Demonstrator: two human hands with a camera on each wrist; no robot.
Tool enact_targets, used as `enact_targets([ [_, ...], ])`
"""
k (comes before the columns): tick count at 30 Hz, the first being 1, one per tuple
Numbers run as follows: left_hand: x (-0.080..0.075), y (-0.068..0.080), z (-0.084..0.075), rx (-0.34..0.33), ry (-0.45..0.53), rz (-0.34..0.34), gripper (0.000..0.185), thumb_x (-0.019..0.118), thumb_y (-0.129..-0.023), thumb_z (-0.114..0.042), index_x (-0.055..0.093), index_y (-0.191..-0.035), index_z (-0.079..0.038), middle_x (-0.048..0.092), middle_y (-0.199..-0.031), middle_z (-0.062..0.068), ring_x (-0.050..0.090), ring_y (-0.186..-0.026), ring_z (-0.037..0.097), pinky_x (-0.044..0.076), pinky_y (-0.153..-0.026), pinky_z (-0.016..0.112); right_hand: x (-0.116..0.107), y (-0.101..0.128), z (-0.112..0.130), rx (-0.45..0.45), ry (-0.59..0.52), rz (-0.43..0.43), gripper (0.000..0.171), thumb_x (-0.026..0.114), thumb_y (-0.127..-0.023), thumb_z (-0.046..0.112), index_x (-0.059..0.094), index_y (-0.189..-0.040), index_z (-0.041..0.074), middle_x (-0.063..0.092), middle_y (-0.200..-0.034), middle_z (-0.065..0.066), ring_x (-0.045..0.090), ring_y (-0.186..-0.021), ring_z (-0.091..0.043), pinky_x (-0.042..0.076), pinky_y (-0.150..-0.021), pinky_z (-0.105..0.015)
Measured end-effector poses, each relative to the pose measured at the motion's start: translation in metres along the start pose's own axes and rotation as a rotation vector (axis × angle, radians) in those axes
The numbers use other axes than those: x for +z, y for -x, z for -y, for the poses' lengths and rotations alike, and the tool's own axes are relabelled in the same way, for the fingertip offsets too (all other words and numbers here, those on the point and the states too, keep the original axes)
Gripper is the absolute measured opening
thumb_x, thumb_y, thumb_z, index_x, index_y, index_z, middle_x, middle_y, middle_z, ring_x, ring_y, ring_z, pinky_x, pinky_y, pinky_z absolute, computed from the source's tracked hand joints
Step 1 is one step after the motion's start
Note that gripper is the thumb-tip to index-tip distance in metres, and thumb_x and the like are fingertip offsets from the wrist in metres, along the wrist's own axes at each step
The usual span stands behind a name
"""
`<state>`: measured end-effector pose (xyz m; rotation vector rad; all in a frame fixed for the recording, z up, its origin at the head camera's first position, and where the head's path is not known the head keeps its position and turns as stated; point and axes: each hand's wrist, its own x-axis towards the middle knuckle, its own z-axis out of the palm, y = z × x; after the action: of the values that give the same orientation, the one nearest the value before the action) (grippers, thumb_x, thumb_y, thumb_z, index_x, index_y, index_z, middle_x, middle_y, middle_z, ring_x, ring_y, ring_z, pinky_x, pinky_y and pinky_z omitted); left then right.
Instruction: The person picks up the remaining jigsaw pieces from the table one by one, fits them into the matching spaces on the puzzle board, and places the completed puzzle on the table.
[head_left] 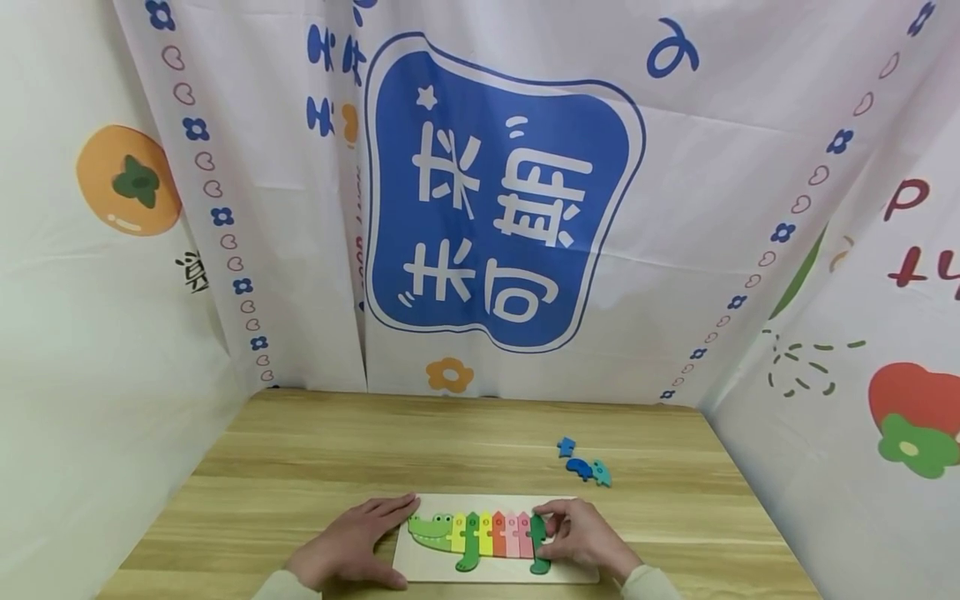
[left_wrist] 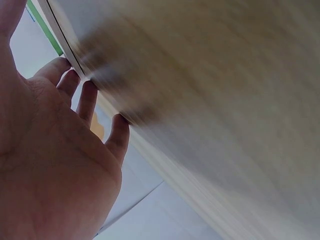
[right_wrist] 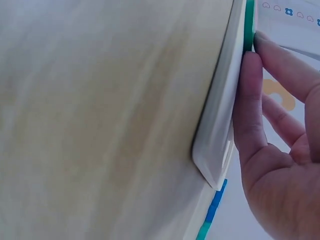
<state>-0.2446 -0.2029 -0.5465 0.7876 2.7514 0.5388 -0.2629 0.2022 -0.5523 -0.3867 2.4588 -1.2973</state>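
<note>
Head view: a pale wooden puzzle board with a multicoloured crocodile inlay (head_left: 442, 558) lies at the near edge of the light wood-grain table (head_left: 315, 467), long axis running left to right. The left hand (head_left: 352, 546) rests flat at the board's left end, fingers straight, touching the snout side. The right hand (head_left: 581, 537) is at the board's right end, fingers curled onto the dark green tail-side piece (head_left: 537, 537). Three loose blue and teal puzzle pieces (head_left: 583, 465) lie beyond the board, to its right rear, nearer the right hand. The backdrop cloth (head_left: 502, 192) carries large white characters, not legible to me.

Left wrist view: straight fingers (left_wrist: 87, 100) meet the board edge.

Right wrist view: fingers (right_wrist: 247, 100) press the board's rim beside a green piece.
</note>
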Motion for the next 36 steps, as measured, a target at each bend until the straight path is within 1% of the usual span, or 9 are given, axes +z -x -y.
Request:
enact_targets([
  [6,0.000,0.000,0.001,-0.011,0.003,0.020,0.109,0.076,-0.075,-0.075,0.033,-0.164,-0.027,0.036,-0.168,-0.004,0.041,-0.147,0.037,0.039,-0.112,0.065,-0.009,0.007,0.006,-0.003,0.042,0.030,0.056,0.088,-0.082,0.013,0.068,-0.133,0.004,0.065,-0.093,-0.004,0.058,-0.077,-0.017,0.049,-0.061,-0.023],
  [10,0.000,0.001,0.001,-0.023,0.010,0.027,0.109,0.077,-0.075,-0.074,0.033,-0.164,-0.028,0.036,-0.168,-0.004,0.041,-0.148,0.037,0.039,-0.112,0.065,-0.020,0.010,0.006,-0.064,0.105,0.009,0.054,0.086,-0.085,0.014,0.067,-0.134,0.004,0.066,-0.098,-0.004,0.061,-0.084,-0.017,0.054,-0.068,-0.024],
  [12,0.000,0.001,0.001,-0.024,0.010,0.025,0.109,0.077,-0.075,-0.074,0.033,-0.164,-0.028,0.036,-0.168,-0.004,0.041,-0.148,0.037,0.039,-0.112,0.065,-0.027,0.009,0.004,-0.095,0.157,-0.045,0.053,0.084,-0.086,0.014,0.066,-0.134,0.003,0.067,-0.100,-0.004,0.062,-0.088,-0.016,0.055,-0.071,-0.023],
  [15,0.000,0.001,0.000,-0.018,0.007,0.019,0.109,0.077,-0.075,-0.074,0.033,-0.164,-0.028,0.036,-0.168,-0.004,0.041,-0.147,0.037,0.039,-0.112,0.065,-0.040,0.001,-0.003,-0.092,0.237,-0.158,0.048,0.082,-0.089,0.014,0.066,-0.133,0.002,0.068,-0.103,-0.004,0.063,-0.094,-0.016,0.058,-0.079,-0.028],
  [20,0.000,0.001,0.000,-0.016,0.011,0.021,0.108,0.076,-0.077,-0.074,0.033,-0.164,-0.028,0.036,-0.168,-0.004,0.041,-0.147,0.037,0.039,-0.112,0.064,-0.060,-0.019,-0.016,-0.027,0.299,-0.338,0.048,0.080,-0.091,0.011,0.066,-0.136,0.005,0.071,-0.116,-0.010,0.067,-0.109,-0.028,0.056,-0.097,-0.050],
  [23,0.000,0.001,0.000,-0.016,0.016,0.026,0.107,0.076,-0.077,-0.074,0.033,-0.164,-0.028,0.036,-0.168,-0.004,0.041,-0.147,0.037,0.039,-0.113,0.064,-0.070,-0.033,-0.021,-0.005,0.322,-0.393,0.053,0.078,-0.092,0.011,0.061,-0.142,0.005,0.068,-0.129,-0.016,0.063,-0.121,-0.038,0.051,-0.104,-0.059],
  [27,-0.002,0.000,-0.001,-0.017,0.015,0.025,0.107,0.076,-0.077,-0.074,0.033,-0.164,-0.027,0.036,-0.168,-0.004,0.041,-0.147,0.037,0.039,-0.113,0.064,-0.078,-0.055,-0.026,-0.005,0.352,-0.389,0.058,0.076,-0.095,0.014,0.055,-0.149,0.005,0.061,-0.143,-0.022,0.056,-0.132,-0.045,0.046,-0.108,-0.062],
  [31,-0.003,0.001,-0.001,-0.013,0.000,0.013,0.107,0.076,-0.077,-0.074,0.033,-0.164,-0.027,0.036,-0.168,-0.004,0.041,-0.147,0.036,0.039,-0.113,0.063,-0.077,-0.075,-0.030,-0.036,0.412,-0.341,0.061,0.076,-0.095,0.017,0.052,-0.151,0.005,0.055,-0.149,-0.024,0.050,-0.138,-0.047,0.042,-0.112,-0.064],
  [36,-0.001,0.001,-0.001,-0.012,-0.001,0.026,0.106,0.077,-0.078,-0.072,0.033,-0.164,-0.026,0.036,-0.168,-0.003,0.041,-0.147,0.037,0.039,-0.113,0.064,-0.069,-0.088,-0.035,-0.070,0.529,-0.326,0.047,0.077,-0.094,0.019,0.066,-0.138,0.004,0.063,-0.138,-0.022,0.058,-0.129,-0.044,0.046,-0.109,-0.060],
])
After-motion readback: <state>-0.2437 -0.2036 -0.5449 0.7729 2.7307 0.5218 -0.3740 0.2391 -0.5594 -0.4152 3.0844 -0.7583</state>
